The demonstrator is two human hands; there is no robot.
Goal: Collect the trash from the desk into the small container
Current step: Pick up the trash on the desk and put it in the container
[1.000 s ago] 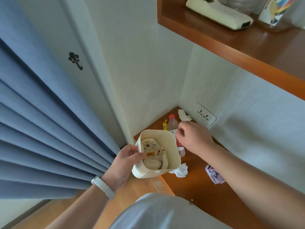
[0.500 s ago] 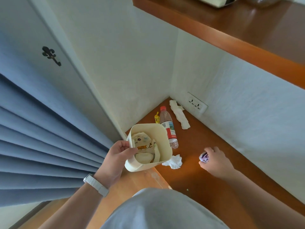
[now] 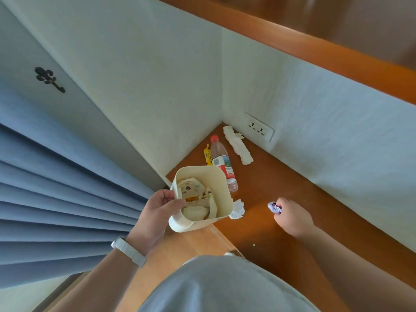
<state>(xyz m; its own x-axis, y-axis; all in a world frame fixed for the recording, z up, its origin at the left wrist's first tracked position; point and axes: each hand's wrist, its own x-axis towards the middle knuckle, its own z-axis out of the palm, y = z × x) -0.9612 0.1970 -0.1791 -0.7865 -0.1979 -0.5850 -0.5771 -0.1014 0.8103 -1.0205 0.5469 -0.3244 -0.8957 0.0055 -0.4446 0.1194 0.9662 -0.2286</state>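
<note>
My left hand (image 3: 155, 213) grips the rim of a small cream container (image 3: 219, 190), held over the desk's left edge; wrappers and paper lie inside it. My right hand (image 3: 292, 218) pinches a crumpled purple-and-white wrapper (image 3: 274, 207) just above the brown desk (image 3: 281, 176). A crumpled white tissue (image 3: 238, 209) lies beside the container. Behind the container, a plastic bottle (image 3: 221, 161) with a red cap lies on its side, with a small yellow packet (image 3: 207, 154) left of it. A long white tissue (image 3: 237, 145) lies in the corner.
White walls close the desk at the back and right, with a power socket (image 3: 258, 129) low on the right wall. A wooden shelf (image 3: 315, 48) overhangs above. Blue curtains (image 3: 56, 199) hang to the left. A lighter wooden surface (image 3: 191, 242) lies below the container.
My right hand left the bottle, moved right to the purple wrapper and took hold of it, and now lifts it slightly. The container stays in my left hand.
</note>
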